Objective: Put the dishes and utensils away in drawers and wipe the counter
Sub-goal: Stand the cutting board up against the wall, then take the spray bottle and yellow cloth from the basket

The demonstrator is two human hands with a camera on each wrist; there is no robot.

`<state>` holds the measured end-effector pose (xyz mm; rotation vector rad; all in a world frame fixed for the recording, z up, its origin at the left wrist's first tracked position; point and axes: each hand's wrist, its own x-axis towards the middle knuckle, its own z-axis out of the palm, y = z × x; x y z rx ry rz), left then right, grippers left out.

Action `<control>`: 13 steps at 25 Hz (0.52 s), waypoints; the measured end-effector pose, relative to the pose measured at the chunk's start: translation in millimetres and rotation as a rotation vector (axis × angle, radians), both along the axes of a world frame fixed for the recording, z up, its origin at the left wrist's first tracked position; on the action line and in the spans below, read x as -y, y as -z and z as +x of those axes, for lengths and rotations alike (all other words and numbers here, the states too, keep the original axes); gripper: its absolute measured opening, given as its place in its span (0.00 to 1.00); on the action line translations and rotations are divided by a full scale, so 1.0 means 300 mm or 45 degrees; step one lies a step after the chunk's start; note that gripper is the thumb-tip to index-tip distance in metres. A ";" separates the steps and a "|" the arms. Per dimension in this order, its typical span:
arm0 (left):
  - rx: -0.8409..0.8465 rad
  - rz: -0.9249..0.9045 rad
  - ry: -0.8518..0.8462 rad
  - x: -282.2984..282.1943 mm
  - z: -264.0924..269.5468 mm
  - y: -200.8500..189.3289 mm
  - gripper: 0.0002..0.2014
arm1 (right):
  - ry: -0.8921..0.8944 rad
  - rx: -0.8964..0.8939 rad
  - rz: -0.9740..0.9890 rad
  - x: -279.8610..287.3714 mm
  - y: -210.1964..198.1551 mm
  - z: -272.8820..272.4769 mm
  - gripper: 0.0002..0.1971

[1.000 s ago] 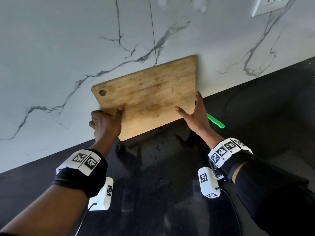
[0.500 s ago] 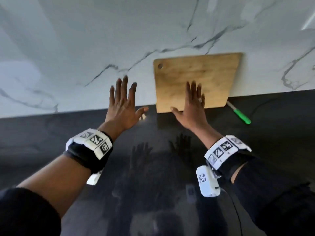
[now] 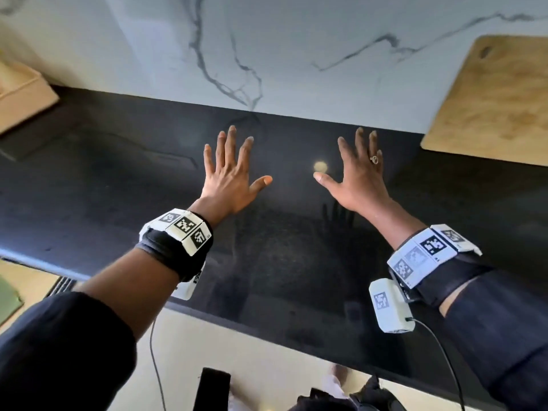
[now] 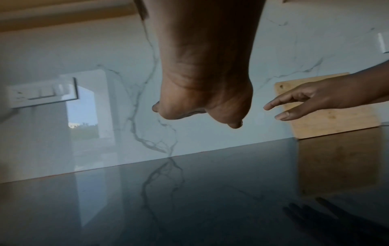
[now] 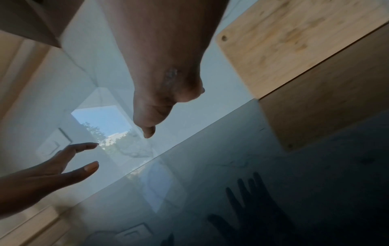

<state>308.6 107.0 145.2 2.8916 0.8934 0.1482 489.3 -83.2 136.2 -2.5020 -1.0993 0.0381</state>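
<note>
With both the left hand and right hand spread flat and empty above the counter, left of the cutting board, fetching a cloth seems wise before wiping.

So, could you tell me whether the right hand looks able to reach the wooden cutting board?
Probably yes: the right hand is open and empty, and only bare counter lies between it and the cutting board leaning on the wall.

The rectangular wooden cutting board leaning on the wall is cut off by the right edge of the head view. A pale wooden box-like object is clipped at the left edge and cannot be identified. In both wrist views most fingers are hidden behind the palms.
</note>
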 end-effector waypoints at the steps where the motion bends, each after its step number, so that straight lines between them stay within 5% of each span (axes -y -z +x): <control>1: 0.017 -0.012 -0.013 -0.050 -0.091 -0.010 0.44 | -0.023 -0.013 0.030 -0.065 -0.012 -0.084 0.43; 4: 0.078 -0.059 0.031 -0.187 -0.380 -0.047 0.35 | -0.135 -0.058 0.280 -0.261 -0.020 -0.352 0.29; 7: 0.180 -0.187 -0.115 -0.336 -0.752 -0.081 0.14 | -0.257 -0.186 0.475 -0.523 -0.034 -0.702 0.10; 13: 0.330 -0.263 -0.420 -0.651 -1.253 -0.093 0.18 | -0.546 -0.362 0.506 -1.020 -0.076 -1.177 0.13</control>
